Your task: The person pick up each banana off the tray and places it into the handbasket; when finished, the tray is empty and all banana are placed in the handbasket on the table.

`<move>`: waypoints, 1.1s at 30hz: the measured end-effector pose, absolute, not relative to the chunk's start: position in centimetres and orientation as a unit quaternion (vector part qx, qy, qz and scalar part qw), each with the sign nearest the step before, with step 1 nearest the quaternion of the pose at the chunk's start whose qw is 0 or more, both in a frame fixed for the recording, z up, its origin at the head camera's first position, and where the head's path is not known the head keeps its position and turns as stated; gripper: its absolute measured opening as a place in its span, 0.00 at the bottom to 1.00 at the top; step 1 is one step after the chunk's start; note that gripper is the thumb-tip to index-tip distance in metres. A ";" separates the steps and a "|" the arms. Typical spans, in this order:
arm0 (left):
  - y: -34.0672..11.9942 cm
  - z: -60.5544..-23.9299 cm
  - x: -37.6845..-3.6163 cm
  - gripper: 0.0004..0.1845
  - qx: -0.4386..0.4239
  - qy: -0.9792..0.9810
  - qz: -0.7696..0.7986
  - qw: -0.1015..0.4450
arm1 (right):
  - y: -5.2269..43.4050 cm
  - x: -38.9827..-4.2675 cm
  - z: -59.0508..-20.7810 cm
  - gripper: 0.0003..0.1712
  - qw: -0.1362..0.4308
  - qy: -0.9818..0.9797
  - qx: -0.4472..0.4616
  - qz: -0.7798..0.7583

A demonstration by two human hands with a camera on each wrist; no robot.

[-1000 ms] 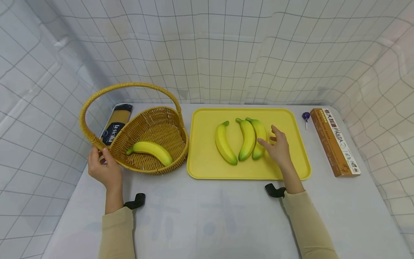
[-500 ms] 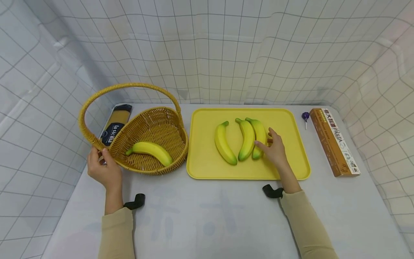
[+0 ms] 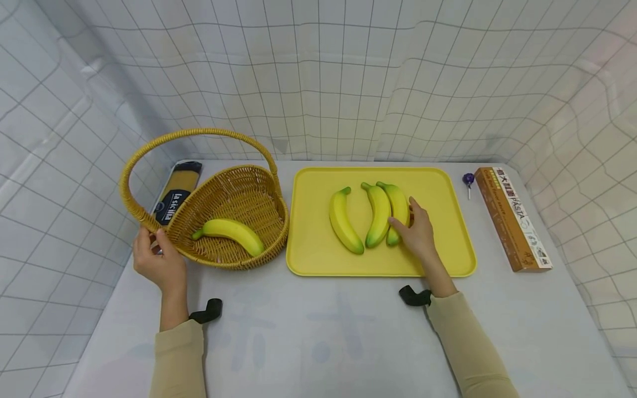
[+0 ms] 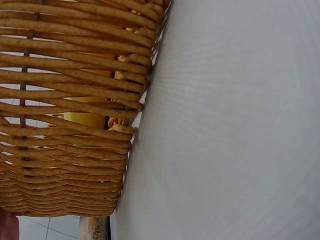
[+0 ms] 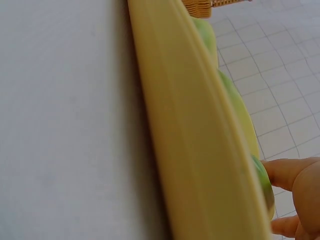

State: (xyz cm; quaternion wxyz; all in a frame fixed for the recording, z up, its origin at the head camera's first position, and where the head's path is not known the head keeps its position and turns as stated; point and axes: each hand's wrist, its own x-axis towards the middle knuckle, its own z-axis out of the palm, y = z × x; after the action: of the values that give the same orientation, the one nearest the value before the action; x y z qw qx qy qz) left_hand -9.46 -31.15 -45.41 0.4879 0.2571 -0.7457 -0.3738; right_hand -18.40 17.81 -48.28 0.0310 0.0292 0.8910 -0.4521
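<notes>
In the head view a wicker basket (image 3: 249, 188) stands at the left with one banana (image 3: 233, 232) inside. My left hand (image 3: 160, 262) pinches its rim at the foot of the arched handle (image 3: 199, 132). The left wrist view is mostly basket weave (image 4: 65, 100). Several bananas lie in all, three of them on a yellow tray (image 3: 313, 262): a left one (image 3: 344, 221), a middle one (image 3: 379, 215) and a right one (image 3: 398, 204). My right hand (image 3: 420, 237) straddles the right banana, thumb on its left side and fingers on its right. In the right wrist view thumb and finger touch its green end (image 5: 263, 180).
A pasta packet (image 3: 176, 190) lies behind the basket's left side. Right of the tray are a purple lollipop (image 3: 468, 179) and a brown pasta box (image 3: 512, 218). A gridded white curtain (image 3: 343, 83) hangs behind the white table (image 3: 308, 331).
My right hand has moved left and closed in round the right banana, thumb and fingers coming to its sides. The left hand and basket have stayed in place.
</notes>
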 end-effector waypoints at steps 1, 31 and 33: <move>-31.2 -45.4 -9.5 0.16 0.257 -0.746 -0.374 0.488 | 17.8 -18.4 -48.3 0.48 0.031 0.892 0.030 -0.450; -31.1 -45.3 -9.4 0.16 0.252 -0.746 -0.377 0.487 | 17.4 -18.1 -48.0 0.40 -0.006 0.875 0.098 -0.474; -31.1 -45.3 -9.4 0.16 0.253 -0.745 -0.378 0.488 | 17.5 -18.0 -47.9 0.39 -0.011 0.872 0.101 -0.479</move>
State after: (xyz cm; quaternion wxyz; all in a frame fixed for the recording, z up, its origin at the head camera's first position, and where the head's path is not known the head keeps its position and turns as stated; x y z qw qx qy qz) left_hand -9.44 -31.10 -45.32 0.4876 0.2527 -0.7454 -0.3779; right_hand -18.05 17.47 -47.86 -0.0109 0.1006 0.8720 -0.4790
